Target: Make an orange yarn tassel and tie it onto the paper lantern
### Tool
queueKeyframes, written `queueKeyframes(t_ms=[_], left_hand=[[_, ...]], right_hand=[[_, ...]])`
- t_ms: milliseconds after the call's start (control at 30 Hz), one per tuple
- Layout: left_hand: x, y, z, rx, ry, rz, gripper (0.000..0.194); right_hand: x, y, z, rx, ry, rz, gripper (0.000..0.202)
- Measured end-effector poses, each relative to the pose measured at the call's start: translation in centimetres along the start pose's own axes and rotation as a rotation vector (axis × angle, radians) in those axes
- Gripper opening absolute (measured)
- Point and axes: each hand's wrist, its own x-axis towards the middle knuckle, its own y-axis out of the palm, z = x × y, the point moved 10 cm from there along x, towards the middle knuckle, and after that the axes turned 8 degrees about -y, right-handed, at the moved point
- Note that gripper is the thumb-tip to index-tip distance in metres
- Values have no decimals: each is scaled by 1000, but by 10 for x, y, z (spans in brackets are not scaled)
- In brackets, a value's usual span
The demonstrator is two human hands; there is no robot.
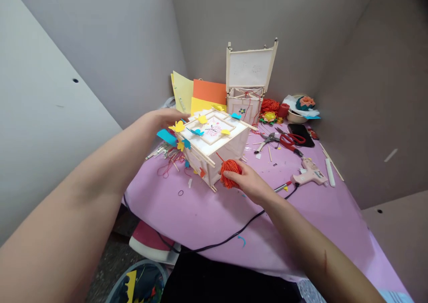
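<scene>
A white paper box lantern with a wooden stick frame (230, 149) stands on the pink table, with yellow and blue paper butterflies on its top and side. My right hand (245, 180) is closed round a bundle of red yarn (230, 172) at the lantern's near right corner. A short yarn end sticks up from the bundle. Behind the lantern's far left side is my left hand (172, 115); its fingers are mostly hidden by the lantern and butterflies, so what they hold cannot be made out.
A second lantern with a raised lid (245, 106) stands behind. At right lie pliers (270, 139), red-handled scissors (292, 139), a black phone (301, 134) and a glue gun (309, 173), whose black cable (234, 235) crosses the front. Coloured paper (210, 91) leans at the back. A bin (115, 289) stands below.
</scene>
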Motion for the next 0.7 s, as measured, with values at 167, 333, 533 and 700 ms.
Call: queueKeyframes(t_ms=[167, 333, 533, 700], left_hand=[[-94, -33, -47, 510, 577, -183, 16], [-222, -29, 88, 259, 412, 173, 9], [-195, 50, 221, -380, -121, 298, 28], [-143, 64, 234, -544, -208, 186, 20]], right_hand=[[1, -14, 3, -35, -32, -42, 22], [5, -32, 13, -259, -159, -92, 36], [0, -35, 29, -608, -330, -96, 37], [-4, -20, 33, -752, -403, 130, 55]])
